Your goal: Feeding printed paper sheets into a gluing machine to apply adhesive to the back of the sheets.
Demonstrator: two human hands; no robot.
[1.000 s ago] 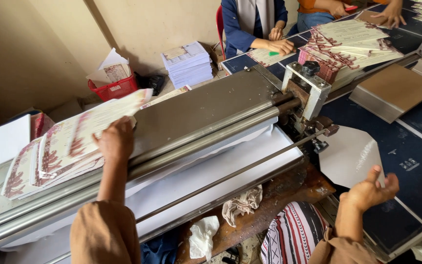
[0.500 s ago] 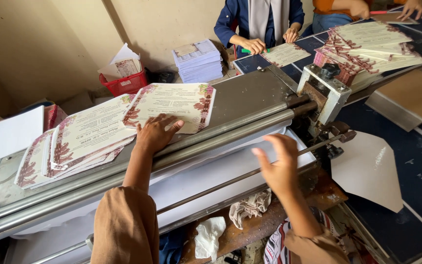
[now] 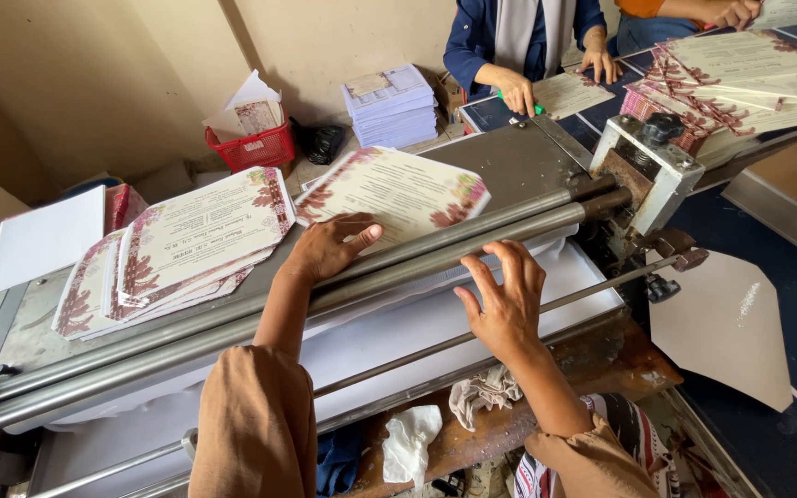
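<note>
Your left hand (image 3: 329, 247) lies flat on the near edge of a printed card (image 3: 397, 192) with floral corners, which rests on the grey metal bed (image 3: 509, 166) behind the two long rollers (image 3: 472, 242). Your right hand (image 3: 503, 300) hovers open over the front roller, fingers (image 3: 486, 277) spread, holding nothing. To the left, a fanned stack of cards (image 3: 172, 249) sits on the same bed. Across the worktop (image 3: 786, 387), another person's hands (image 3: 555, 81) rest on a card.

We see the card sheet (image 3: 398, 189) on the machine bed (image 3: 509, 161), behind the rollers (image 3: 472, 242); the card stack (image 3: 177, 244) lies to its left.
</note>
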